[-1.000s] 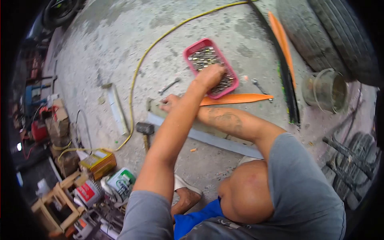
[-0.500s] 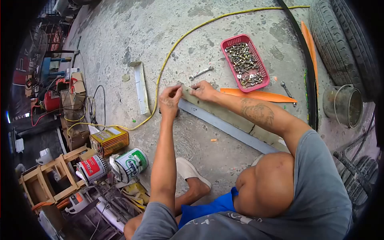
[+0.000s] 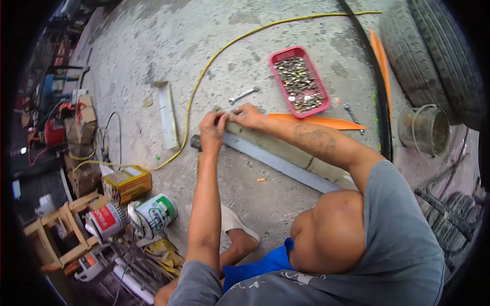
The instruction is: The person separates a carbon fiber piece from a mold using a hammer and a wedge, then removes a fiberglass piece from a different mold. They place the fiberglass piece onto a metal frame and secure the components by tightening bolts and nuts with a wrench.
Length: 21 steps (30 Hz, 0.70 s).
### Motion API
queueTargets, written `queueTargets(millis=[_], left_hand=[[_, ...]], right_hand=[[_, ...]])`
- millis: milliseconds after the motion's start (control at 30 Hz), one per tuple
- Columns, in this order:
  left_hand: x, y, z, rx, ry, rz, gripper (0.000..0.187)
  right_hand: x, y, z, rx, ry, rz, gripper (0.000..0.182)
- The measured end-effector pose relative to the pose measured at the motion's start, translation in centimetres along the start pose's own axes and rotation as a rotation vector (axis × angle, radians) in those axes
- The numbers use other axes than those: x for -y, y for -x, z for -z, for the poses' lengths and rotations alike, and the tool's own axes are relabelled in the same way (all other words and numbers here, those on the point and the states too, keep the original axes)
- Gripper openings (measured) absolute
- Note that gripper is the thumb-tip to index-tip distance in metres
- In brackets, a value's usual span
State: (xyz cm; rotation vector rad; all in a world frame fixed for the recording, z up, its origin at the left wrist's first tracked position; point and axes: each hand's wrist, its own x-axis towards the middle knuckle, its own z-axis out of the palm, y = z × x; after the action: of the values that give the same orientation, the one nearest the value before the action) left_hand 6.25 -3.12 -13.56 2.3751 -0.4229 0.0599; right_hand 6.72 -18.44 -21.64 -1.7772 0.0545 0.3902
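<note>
A long green bar (image 3: 278, 146) lies on the concrete floor on top of a grey metal strip (image 3: 288, 167). Both my hands meet at its far left end. My left hand (image 3: 211, 130) has its fingers pinched on the bar's tip, and whatever is between them is hidden. My right hand (image 3: 248, 116), on a tattooed forearm, grips the bar's top edge just beside it. A pink tray (image 3: 312, 112) full of bolts and nuts sits just beyond the hands.
A hammer head (image 3: 195, 142) lies by my left hand. Around are a wrench (image 3: 243, 95), an orange strip (image 3: 316, 121), a yellow cable (image 3: 196, 89) and a white channel piece (image 3: 167, 115). A bucket (image 3: 424, 130) and tyre (image 3: 434, 56) are right, paint cans (image 3: 155, 214) left.
My left hand has come back from the pink tray to the bar's left end, uncrossing my arms. My right hand stayed at that end. The view shifted slightly.
</note>
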Motion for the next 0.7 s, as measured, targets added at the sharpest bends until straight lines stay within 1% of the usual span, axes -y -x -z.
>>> queueTargets(millis=[67,200,333,433,500,567,700], left_hand=[[-0.46,-0.06,0.25,0.017,0.039,-0.056,0.010],[-0.52,0.18,0.52,0.014,0.042,-0.073,0.012],[-0.66,0.05,0.89,0.039,0.080,-0.056,0.011],[-0.50,0.13,1.04,0.047,0.067,-0.032,0.011],[-0.38,0.07,0.78,0.040,0.062,-0.019,0.011],[-0.03,0.36,0.38,0.007,0.121,0.065,0.011],[-0.04,0.17,0.54,0.025,0.105,0.046,0.012]], right_hand=[[0.72,0.37,0.24,0.037,-0.023,-0.008,0.046],[0.74,0.74,0.35,0.017,-0.042,-0.038,0.045],[0.69,0.75,0.37,0.054,-0.114,-0.079,0.045],[0.75,0.80,0.19,0.005,-0.047,-0.119,0.045],[1.01,0.87,0.47,0.021,-0.059,-0.109,0.046],[1.38,1.01,0.67,0.039,-0.073,-0.101,0.046],[1.20,0.96,0.53,0.030,-0.067,-0.118,0.047]])
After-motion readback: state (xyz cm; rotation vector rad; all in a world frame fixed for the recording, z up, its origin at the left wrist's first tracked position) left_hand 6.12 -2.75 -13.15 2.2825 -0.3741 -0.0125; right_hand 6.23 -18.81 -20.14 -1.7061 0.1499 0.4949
